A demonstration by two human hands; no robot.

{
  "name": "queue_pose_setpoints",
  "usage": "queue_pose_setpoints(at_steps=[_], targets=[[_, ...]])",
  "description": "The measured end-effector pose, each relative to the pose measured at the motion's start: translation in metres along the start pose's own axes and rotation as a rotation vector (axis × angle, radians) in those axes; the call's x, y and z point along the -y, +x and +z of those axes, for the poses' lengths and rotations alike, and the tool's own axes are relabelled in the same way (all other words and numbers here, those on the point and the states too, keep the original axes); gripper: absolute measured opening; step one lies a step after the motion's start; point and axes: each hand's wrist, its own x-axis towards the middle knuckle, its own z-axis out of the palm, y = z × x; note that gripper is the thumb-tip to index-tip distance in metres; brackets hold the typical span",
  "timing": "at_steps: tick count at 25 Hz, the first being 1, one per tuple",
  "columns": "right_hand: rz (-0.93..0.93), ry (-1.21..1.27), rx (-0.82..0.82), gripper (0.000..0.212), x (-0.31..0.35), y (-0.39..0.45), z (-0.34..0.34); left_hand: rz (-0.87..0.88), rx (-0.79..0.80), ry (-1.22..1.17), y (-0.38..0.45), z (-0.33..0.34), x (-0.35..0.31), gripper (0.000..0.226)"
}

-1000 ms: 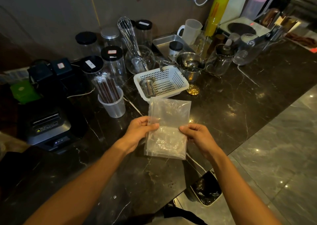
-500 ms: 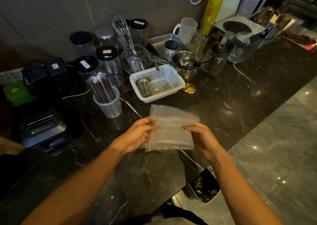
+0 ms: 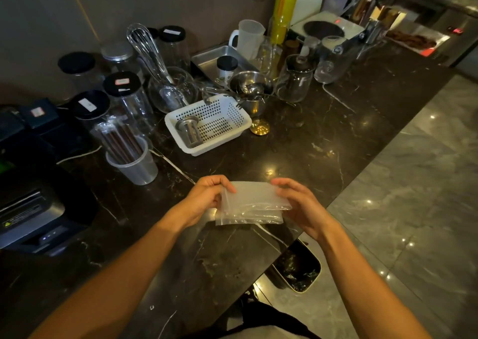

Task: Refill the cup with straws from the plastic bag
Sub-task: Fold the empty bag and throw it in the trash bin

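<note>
A clear plastic cup (image 3: pixel 138 166) stands on the dark marble counter at the left, holding several dark wrapped straws (image 3: pixel 120 141) that lean to the upper left. In front of me I hold an empty clear plastic bag (image 3: pixel 254 203), folded over into a flat strip above the counter's near edge. My left hand (image 3: pixel 207 196) pinches its left end and my right hand (image 3: pixel 297 204) grips its right end. No straws show inside the bag.
A white perforated basket (image 3: pixel 234 129) with a metal strainer sits behind the bag. Jars, a whisk in a glass bowl, metal cups and glassware crowd the back. A black receipt printer (image 3: pixel 33 209) is at left. A bin (image 3: pixel 300 269) stands on the floor below the counter edge.
The bag went from hanging open and upright to folded in half, then to a flatter strip. Both hands dropped lower and nearer the counter edge.
</note>
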Motion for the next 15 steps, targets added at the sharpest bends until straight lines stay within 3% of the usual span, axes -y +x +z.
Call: queue_pose_setpoints(at_steps=[4,8,11,15], targets=[[0.107,-0.013,-0.043,0.040,-0.006,-0.016,-0.010,0.032,0.013,0.010,-0.005,0.015,-0.009,0.038],[0.073,0.006,-0.189,0.034,-0.027,-0.043,-0.025,0.001,0.061,0.004,-0.009,0.039,0.001,0.028],[-0.033,-0.018,-0.421,0.020,-0.041,-0.074,-0.045,-0.151,0.168,-0.152,-0.006,0.068,0.016,0.041],[-0.090,0.001,-0.596,0.021,-0.061,-0.116,-0.083,-0.253,0.330,0.028,-0.011,0.131,0.031,0.052]])
